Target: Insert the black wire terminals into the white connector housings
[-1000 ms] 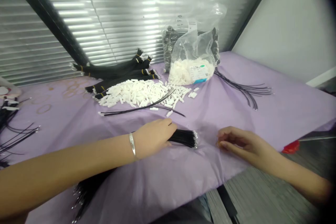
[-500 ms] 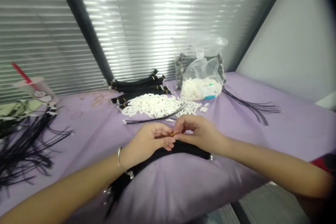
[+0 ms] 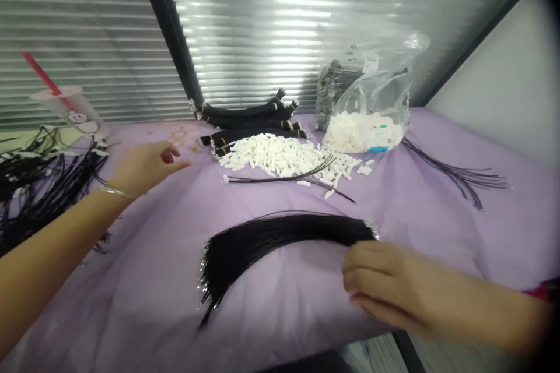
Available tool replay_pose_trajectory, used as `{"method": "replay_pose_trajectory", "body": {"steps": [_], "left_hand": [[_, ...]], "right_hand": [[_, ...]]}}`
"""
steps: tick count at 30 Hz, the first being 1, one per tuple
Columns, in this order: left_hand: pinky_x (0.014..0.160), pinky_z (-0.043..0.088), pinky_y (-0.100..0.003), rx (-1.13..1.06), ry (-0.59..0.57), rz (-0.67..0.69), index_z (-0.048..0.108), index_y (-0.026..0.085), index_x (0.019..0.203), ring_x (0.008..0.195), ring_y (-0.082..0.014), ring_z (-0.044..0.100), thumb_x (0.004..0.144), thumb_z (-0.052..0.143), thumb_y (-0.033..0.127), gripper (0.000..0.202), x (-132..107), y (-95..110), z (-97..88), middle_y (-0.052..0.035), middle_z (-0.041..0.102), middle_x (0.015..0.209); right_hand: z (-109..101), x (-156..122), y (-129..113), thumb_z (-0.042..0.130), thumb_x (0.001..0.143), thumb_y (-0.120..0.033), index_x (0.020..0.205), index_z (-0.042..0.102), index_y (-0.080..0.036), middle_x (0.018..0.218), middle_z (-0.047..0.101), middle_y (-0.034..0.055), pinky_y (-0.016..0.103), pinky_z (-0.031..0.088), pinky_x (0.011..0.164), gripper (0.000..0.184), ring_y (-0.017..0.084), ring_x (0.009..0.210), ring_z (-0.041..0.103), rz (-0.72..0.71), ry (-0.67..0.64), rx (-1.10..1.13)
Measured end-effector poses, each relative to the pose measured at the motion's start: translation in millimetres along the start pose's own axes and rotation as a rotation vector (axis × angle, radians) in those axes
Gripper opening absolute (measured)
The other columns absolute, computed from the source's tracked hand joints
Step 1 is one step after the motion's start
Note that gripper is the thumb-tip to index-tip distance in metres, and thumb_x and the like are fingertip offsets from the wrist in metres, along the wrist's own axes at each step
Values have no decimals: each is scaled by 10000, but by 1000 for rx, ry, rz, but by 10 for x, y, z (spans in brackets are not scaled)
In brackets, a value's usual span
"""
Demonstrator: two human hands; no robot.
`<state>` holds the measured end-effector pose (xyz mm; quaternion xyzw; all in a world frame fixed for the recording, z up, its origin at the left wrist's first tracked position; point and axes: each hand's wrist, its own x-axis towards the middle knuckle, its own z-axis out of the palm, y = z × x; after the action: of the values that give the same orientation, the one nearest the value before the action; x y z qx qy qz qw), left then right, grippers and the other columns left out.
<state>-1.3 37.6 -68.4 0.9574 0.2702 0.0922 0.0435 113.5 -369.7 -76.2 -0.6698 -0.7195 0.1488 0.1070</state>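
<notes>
Head view (the only one I have). The fanned wire bundle (image 3: 284,236) lies on the purple cloth (image 3: 153,303) at centre. It is black, and its long axis runs left to right with a slight bow. The strands are gathered tight at the right end and spread and droop toward me at the left, with metal tips glinting at both ends.

Right hand (image 3: 385,285) sits at the gathered end, just below it, knuckles up, fingers curled toward the strands. The fingertips are touching or just beside that end — I cannot tell which, nor whether anything is pinched under them, because the palm side is hidden. From this hand the bundle stretches away to the left.

Left hand (image 3: 144,166) is well apart from the bundle, up and to the left over the cloth. Its fingers are spread and slack, grasping nothing, and there is a bracelet at the wrist. Nearest to it are some faint rings (image 3: 181,137) on the cloth just beyond the fingertips (rubber bands, by the look) and a loose tangle of wires (image 3: 39,186) further left.

Of the two, the right hand is plainly the nearer to the bundle.

Behind — a pile of white connectors (image 3: 280,157), tied black bundles (image 3: 249,119), a clear bag (image 3: 371,122), a cup with a red straw (image 3: 70,108)
</notes>
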Motion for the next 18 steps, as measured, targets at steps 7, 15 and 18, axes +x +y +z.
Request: {"method": "replay_pose_trajectory", "body": {"steps": [7,15,18], "left_hand": [[993,380,-460,113,-88,441,311,146,1374,1278,-324,376,840,447,507,659,-1597,315,233,-165,367,1418],[1048,334,-478,92,-169,516,-10,201,1469,1343,-360,251,664,541,675,1085,-2247,124,539,-124,190,1492],[1034,350,-476,89,-152,515,40,233,1467,1330,-363,281,656,563,645,1050,-2318,193,593,-98,242,1478]], "right_hand": [[600,-432,128,546,821,-384,1436,256,-142,1468,280,94,438,460,964,722,304,1321,319,-42,33,-461],[810,-552,150,545,795,-406,1457,183,-180,1487,206,96,447,434,994,787,308,1333,283,-15,-6,-500],[894,-623,129,572,764,-426,1455,200,-202,1484,218,87,446,449,984,816,322,1320,303,27,-17,-488]]}}
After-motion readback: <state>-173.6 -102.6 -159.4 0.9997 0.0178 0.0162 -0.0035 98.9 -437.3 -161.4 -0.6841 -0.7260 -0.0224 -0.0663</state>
